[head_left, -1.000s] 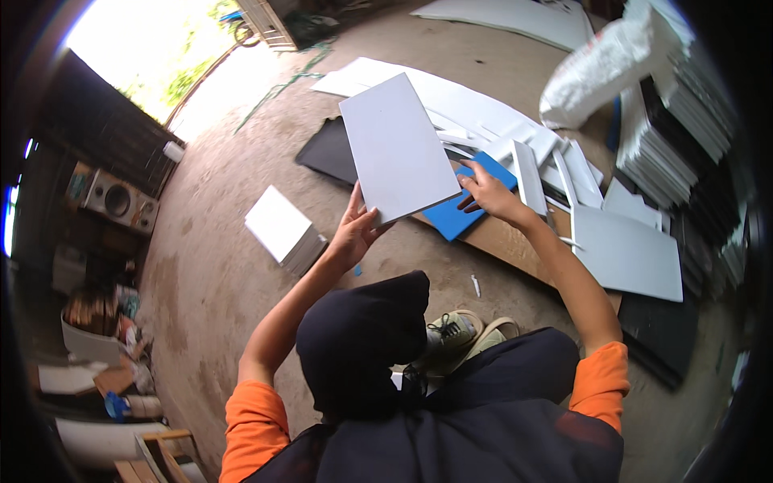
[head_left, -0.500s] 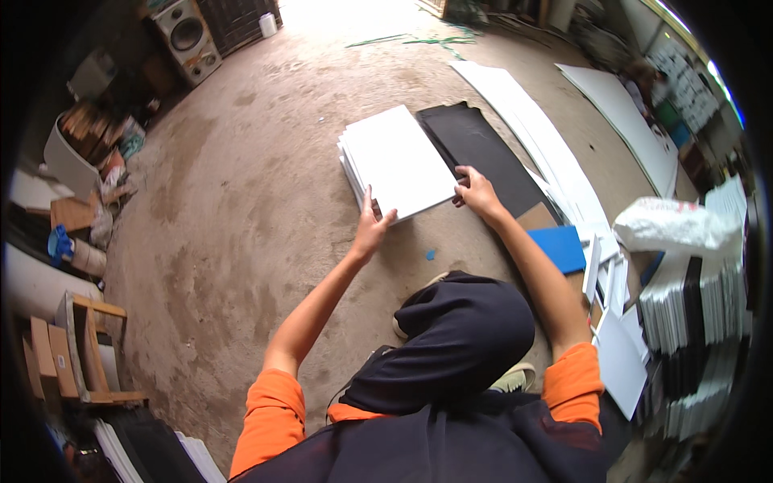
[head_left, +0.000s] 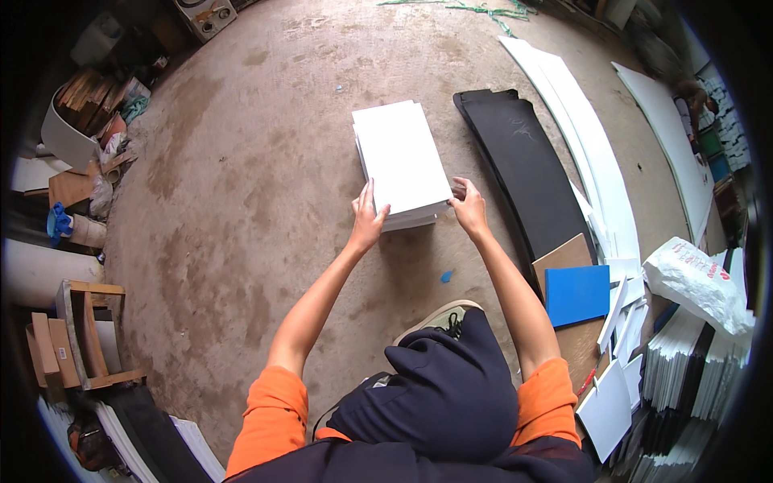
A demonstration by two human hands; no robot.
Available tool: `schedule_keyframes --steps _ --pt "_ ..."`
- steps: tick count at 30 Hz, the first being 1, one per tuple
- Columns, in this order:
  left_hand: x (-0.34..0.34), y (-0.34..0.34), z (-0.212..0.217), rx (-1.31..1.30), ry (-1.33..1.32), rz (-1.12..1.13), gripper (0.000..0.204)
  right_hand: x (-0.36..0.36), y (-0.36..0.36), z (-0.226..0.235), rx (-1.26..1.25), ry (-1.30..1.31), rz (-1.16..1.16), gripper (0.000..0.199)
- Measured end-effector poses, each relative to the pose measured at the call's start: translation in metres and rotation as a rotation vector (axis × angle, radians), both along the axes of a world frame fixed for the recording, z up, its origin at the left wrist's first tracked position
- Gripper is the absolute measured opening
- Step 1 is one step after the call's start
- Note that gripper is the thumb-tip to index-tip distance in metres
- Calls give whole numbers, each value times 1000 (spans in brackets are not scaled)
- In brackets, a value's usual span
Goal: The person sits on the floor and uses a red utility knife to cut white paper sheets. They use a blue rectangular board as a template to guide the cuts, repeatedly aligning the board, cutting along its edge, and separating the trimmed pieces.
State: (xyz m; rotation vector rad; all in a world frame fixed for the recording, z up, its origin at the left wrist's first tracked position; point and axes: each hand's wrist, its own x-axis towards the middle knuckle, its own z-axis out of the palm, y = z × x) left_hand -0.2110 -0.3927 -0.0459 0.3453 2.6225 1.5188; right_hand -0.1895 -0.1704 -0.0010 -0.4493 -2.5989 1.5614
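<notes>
A stack of white rectangular boards stands on the concrete floor in front of me, its lower boards showing slightly staggered beneath the top one. My left hand is at the near left corner, its fingers along the left edge and the thumb at the near edge. At the near right corner, my right hand has thumb and fingers around the top board's corner. The undersides of both grips are hidden. Right of the stack, across a gap, lie long black sheets.
Long white strips lie beyond the black sheets. A blue board rests on brown panels at right, near white offcuts and stacked sheets under a white plastic bag. A wooden frame and scrap line the left side.
The top white board now sits more squarely over the stack, with both hands still at its near corners. A gap now shows between the stack and the black sheets. The view has shifted.
</notes>
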Motion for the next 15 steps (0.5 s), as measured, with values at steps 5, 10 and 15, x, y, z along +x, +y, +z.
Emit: schedule_keyframes --steps 5,10,15 --pt "-5 1 6 -149 139 11 80 11 9 -3 207 76 172 40" --pt "9 33 79 -172 176 -265 77 82 65 92 366 -74 426 33" --pt "51 99 146 -74 234 -588 68 214 125 186 455 -220 317 27"
